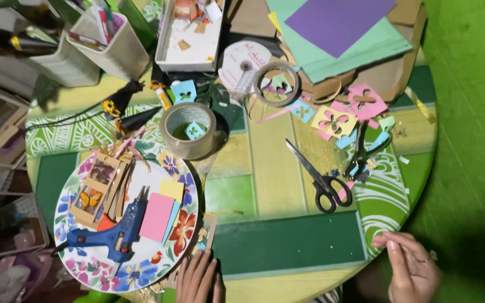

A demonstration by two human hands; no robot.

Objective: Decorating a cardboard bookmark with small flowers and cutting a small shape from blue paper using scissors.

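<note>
Left hand (197, 278) lies flat, fingers together, beside a round floral-patterned plate (183, 227) on the green bench (287, 244); right hand (413, 269) pinches loosely, seemingly empty.

Black-handled scissors (319, 176), packing tape roll (188, 130), purple paper sheet (335, 19) on round table (287, 241)

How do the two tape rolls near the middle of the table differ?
The brown tape roll looks wider and taller-walled; the clear tape roll is a thinner, see-through ring. The brown tape roll sits nearer the floral plate; the clear tape roll lies farther back, by the stacked coloured paper. Inside the brown tape roll is a blue punched square; inside the clear tape roll, a green scrap. Both lie flat, apart from either hand.
</note>
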